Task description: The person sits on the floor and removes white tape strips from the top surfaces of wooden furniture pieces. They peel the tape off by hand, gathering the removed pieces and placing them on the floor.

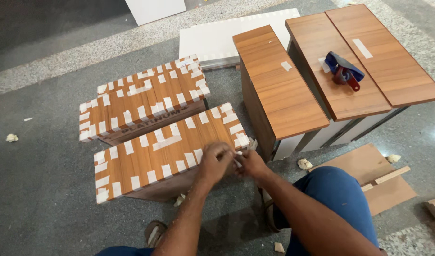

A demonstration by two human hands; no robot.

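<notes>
A grey speckled stone floor (42,189) is spreading under everything, with a paler strip running across its far side. 2 wood-laminate boxes are lying on it, each edged with many short strips of white tape: the far taped box (144,97) and the near taped box (167,151) just in front of it. The left hand (216,161) and the right hand (250,163) are meeting at the near box's right front corner, fingers curled narrow and pinching a small white strip of tape (238,159) between them, the 2 hands touching. To the right, 3 plain wood-topped cabinets (284,90) are standing side by side, and a blue and red tape dispenser (343,70) is resting on the middle 1. A blue-trousered knee (340,199) is filling the lower right, beside a flat brown board (369,166).
</notes>
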